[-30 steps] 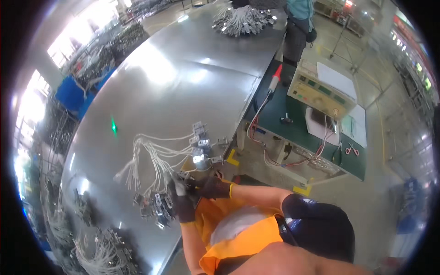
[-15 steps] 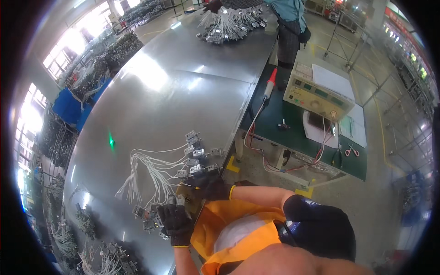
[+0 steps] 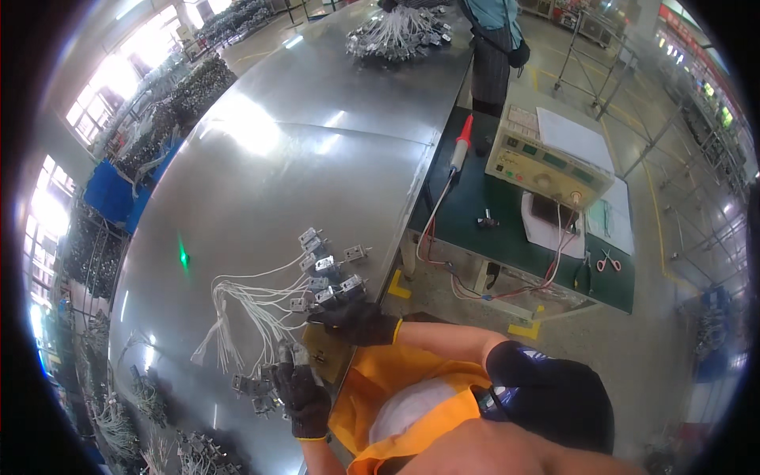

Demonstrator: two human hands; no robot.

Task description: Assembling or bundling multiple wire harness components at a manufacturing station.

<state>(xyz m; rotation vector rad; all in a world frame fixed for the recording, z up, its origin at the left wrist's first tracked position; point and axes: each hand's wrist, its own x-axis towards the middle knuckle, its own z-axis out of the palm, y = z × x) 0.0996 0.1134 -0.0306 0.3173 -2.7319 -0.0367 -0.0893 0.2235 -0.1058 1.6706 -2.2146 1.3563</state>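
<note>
Both my hands wear dark gloves with yellow cuffs, at the table's near edge. My left hand (image 3: 302, 396) has its fingers stretched out, their grey tips beside a brown block (image 3: 324, 355); I see nothing clearly held. Curled just beyond that block, my right hand (image 3: 360, 323) hides whatever is in its fingers. Against it stand several small silver metal boxes (image 3: 327, 297) with white wires (image 3: 265, 299) running left in a loose bundle. More metal boxes (image 3: 252, 385) lie just left of my left hand, partly covered by it.
The shiny metal table (image 3: 317, 182) carries more wired bundles (image 3: 146, 392) at lower left and a large pile (image 3: 400, 36) at the far end, by a person (image 3: 491, 59). A green bench (image 3: 507, 237) at right holds a beige meter (image 3: 546, 162), a red-tipped probe (image 3: 461, 146) and scissors (image 3: 608, 261).
The view has shifted slightly. My left hand has drawn back from the brown block, which shows more. A thin yellow-marked tool seen at my right fingers is out of sight now.
</note>
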